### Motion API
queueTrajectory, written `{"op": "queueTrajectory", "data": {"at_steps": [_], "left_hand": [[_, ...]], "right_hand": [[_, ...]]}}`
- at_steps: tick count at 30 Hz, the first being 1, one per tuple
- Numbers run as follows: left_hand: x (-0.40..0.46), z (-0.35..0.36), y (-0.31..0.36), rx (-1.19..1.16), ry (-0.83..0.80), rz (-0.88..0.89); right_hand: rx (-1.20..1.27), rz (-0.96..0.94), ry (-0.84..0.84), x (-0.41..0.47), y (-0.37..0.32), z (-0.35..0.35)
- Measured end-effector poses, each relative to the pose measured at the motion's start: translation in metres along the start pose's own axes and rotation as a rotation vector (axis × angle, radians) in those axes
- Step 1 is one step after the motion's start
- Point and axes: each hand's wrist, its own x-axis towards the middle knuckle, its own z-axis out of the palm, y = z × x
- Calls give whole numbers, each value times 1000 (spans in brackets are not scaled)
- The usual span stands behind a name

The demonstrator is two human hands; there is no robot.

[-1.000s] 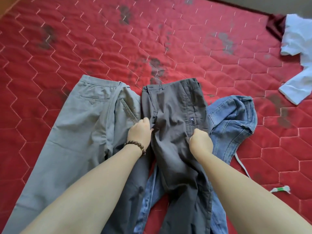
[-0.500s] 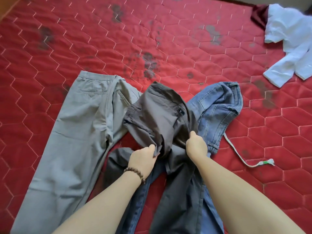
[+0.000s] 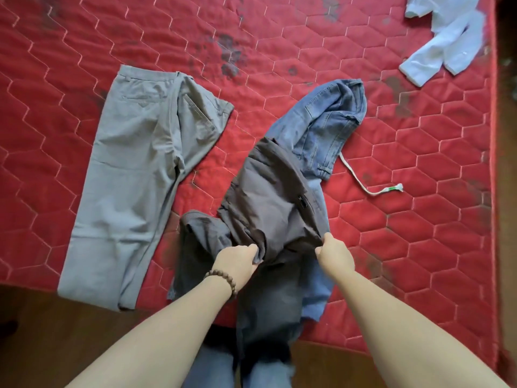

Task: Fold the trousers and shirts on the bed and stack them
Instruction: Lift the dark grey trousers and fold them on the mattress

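Gripping dark trousers [image 3: 268,203], both hands.

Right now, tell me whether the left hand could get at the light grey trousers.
Probably yes, but not yet: the left hand grips the dark grey trousers. The light grey trousers lie flat and uncovered on that side, nothing between.
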Motion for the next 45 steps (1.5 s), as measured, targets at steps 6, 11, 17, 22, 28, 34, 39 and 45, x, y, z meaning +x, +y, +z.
{"op": "queueTrajectory", "data": {"at_steps": [6,11,17,22,28,34,39,45], "left_hand": [[-32,-2,-9,-196,5,-59],[2,-28,-42,-207,152,-76],[83,-28,-82,-158,172,-123],[135,-8,-88,-230,101,-90],[150,-8,-81,-192,24,-158],[116,-39,-72,-314,186,-4],[79,-97,-39,-367,196,73],[26,-179,3,-183,233,249]], "right_hand": [[73,53,-38,-36,7,21],[76,-165,203,-5,-50,-3],[-201,-581,363,86,-138,-23],[-637,-789,180,146,-188,-14],[-889,-753,79,154,-182,-5],[-604,-823,266,125,-138,-38],[-499,-924,240,74,-99,-108],[-430,-1003,458,-18,-67,-208]]}}
